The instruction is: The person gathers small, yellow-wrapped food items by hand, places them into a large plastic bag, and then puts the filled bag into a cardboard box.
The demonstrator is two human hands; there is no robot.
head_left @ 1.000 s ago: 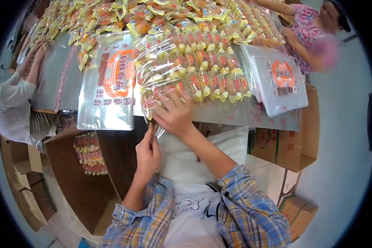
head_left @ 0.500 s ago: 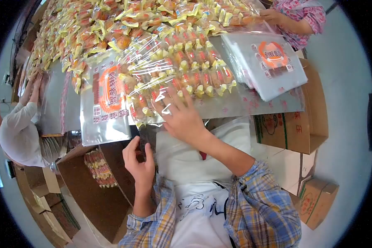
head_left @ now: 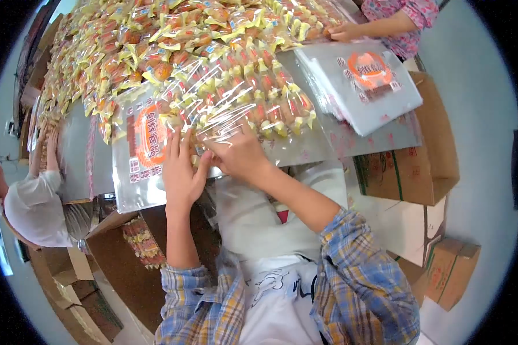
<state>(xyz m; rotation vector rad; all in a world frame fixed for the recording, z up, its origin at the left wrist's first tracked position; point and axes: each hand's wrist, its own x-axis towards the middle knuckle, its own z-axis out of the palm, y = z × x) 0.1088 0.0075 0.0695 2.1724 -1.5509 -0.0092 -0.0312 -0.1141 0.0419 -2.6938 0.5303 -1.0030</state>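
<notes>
A clear plastic bag [head_left: 259,98] filled with rows of small wrapped cakes lies on the table in front of me. My left hand [head_left: 182,167] touches the bag's near left corner, palm down with its fingers spread. At the bag's near edge, my right hand [head_left: 236,150] has its fingers bent and pressed together on the film; what they pinch is too small to make out. Under the left fingers and beside the filled bag lies a stack of flat printed bags [head_left: 138,184]. The two hands nearly meet.
Loose wrapped cakes [head_left: 115,46] are heaped across the back. More flat bags [head_left: 368,86] lie at the right. Open cartons [head_left: 408,172] stand below the table edge on both sides. One person [head_left: 37,207] works at the left, another [head_left: 391,26] at the upper right.
My left hand has risen from below the table edge onto the bag's corner. My right hand's fingers, spread on the film before, have curled in at the near edge. The view has shifted.
</notes>
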